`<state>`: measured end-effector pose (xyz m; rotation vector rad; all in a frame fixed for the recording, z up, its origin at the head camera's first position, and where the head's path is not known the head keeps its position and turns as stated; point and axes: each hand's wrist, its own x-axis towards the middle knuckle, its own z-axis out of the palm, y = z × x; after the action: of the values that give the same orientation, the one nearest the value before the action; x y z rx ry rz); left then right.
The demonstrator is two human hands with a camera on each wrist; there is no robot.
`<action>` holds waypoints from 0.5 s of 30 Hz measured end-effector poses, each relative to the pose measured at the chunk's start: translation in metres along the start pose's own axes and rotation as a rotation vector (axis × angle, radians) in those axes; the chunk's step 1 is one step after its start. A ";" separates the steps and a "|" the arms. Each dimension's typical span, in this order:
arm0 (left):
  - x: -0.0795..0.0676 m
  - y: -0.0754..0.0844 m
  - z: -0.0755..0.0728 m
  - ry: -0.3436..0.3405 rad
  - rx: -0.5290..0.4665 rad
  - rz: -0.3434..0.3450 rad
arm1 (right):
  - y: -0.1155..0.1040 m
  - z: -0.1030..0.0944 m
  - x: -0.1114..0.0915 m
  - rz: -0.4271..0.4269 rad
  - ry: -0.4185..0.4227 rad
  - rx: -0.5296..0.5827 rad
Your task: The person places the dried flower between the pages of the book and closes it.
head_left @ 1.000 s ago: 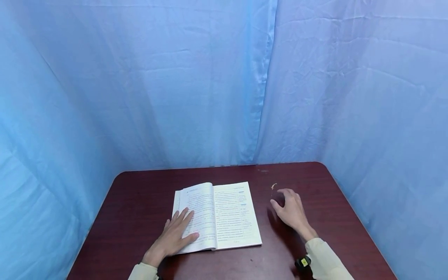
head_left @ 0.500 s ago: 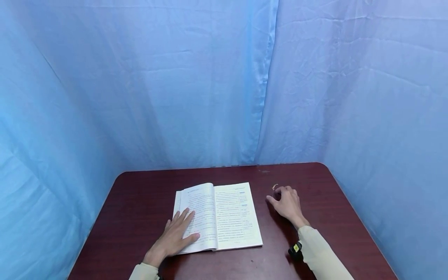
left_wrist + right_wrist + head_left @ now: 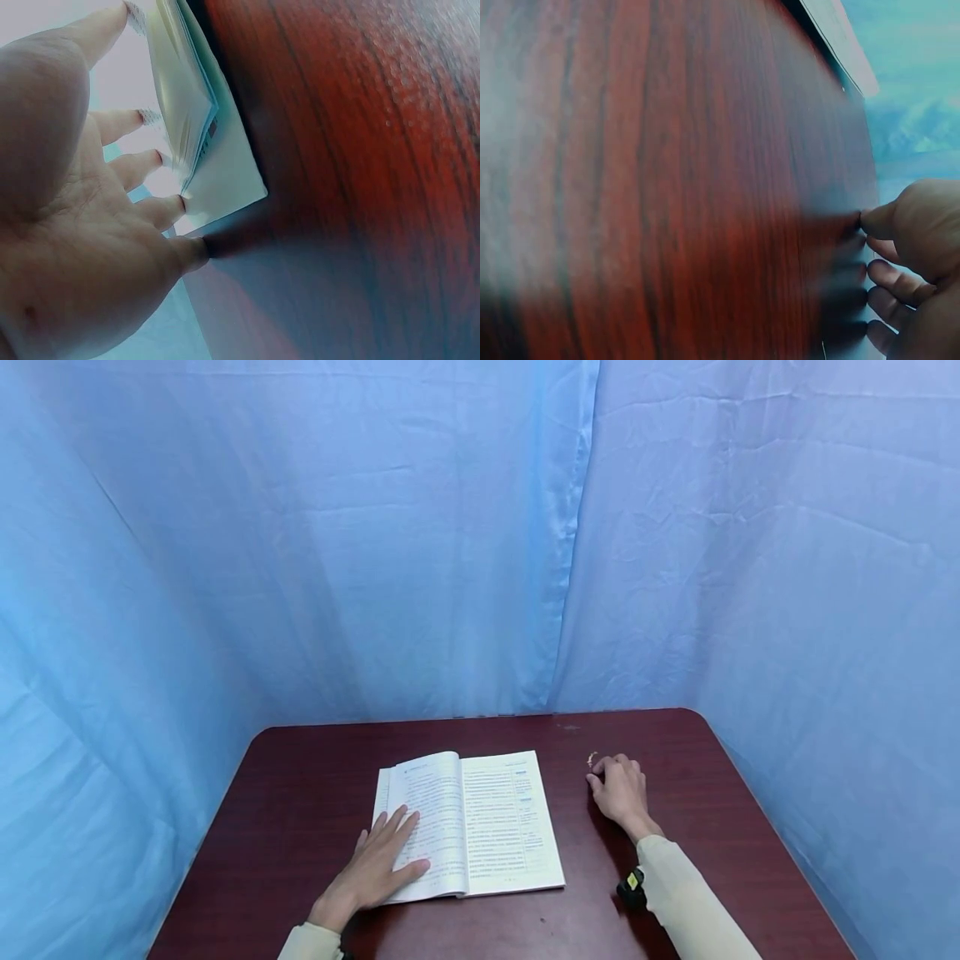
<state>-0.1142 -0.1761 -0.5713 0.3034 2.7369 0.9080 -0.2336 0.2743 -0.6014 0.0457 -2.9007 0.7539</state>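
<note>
An open book [image 3: 501,827] with printed pages lies on the dark red table. My left hand [image 3: 367,870] rests spread on its left page, thumb towards the spine. The left wrist view shows the fingers [image 3: 154,157] over the lifted page edges, with the corner of the book [image 3: 232,191] on the table. Right of the book, my right hand [image 3: 622,789] is low over the table, thumb and forefinger drawn together at the near end of a small, thin, gold-coloured thing [image 3: 592,759]. Its lower part is hidden by the fingertips. The curled right fingers [image 3: 889,304] are close to the tabletop.
Blue curtains [image 3: 420,543] hang behind and at both sides of the table [image 3: 300,777]. A pale mark [image 3: 568,727] is near the table's far edge. A black device with a yellow label [image 3: 632,887] is on the right wrist.
My right hand has moved forward to the gold-coloured thing, and its thumb and forefinger have drawn together there. The left hand stays on the page.
</note>
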 end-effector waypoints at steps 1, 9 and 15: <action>0.001 -0.002 0.001 0.006 -0.002 0.003 | 0.001 0.000 0.000 -0.003 0.002 -0.006; 0.002 -0.014 0.012 0.069 -0.070 0.068 | 0.004 -0.003 0.001 0.011 -0.014 -0.058; 0.004 -0.021 0.015 0.080 -0.064 0.079 | 0.003 -0.006 0.002 0.006 -0.049 -0.089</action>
<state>-0.1162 -0.1829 -0.5967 0.3732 2.7786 1.0474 -0.2351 0.2800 -0.5972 0.0468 -2.9787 0.6329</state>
